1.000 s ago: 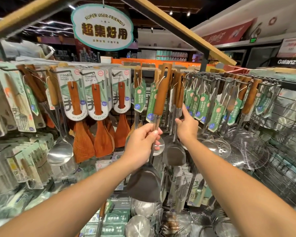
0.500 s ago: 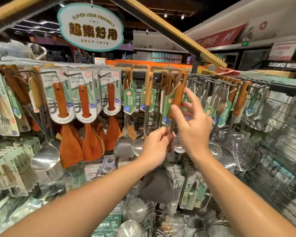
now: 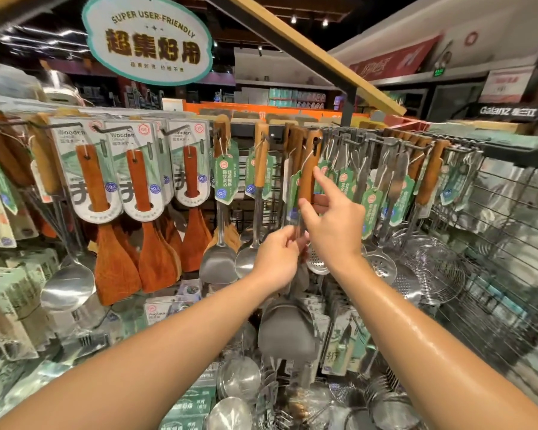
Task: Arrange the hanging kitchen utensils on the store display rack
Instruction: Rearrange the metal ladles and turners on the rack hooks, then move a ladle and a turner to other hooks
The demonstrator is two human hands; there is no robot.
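Note:
A steel spatula with a brown wooden handle and a broad grey blade hangs upright in front of the display rack. My left hand grips its metal shaft just below the wood. My right hand pinches the lower end of the wooden handle between thumb and a finger, with the index finger stretched upward. The hole at the handle's top sits level with the rack's hooks, among other wooden-handled utensils with green tags. Whether it is on a hook I cannot tell.
Carded wooden spatulas hang at the left, with a steel ladle below them. Steel turners hang left of my hands. Wire skimmers and a wire grid panel fill the right. Packaged goods lie in bins below. An oval sign hangs overhead.
My left hand carried the spatula rightward and up toward the hooks. My right hand left the tagged utensils and took hold of its wooden handle.

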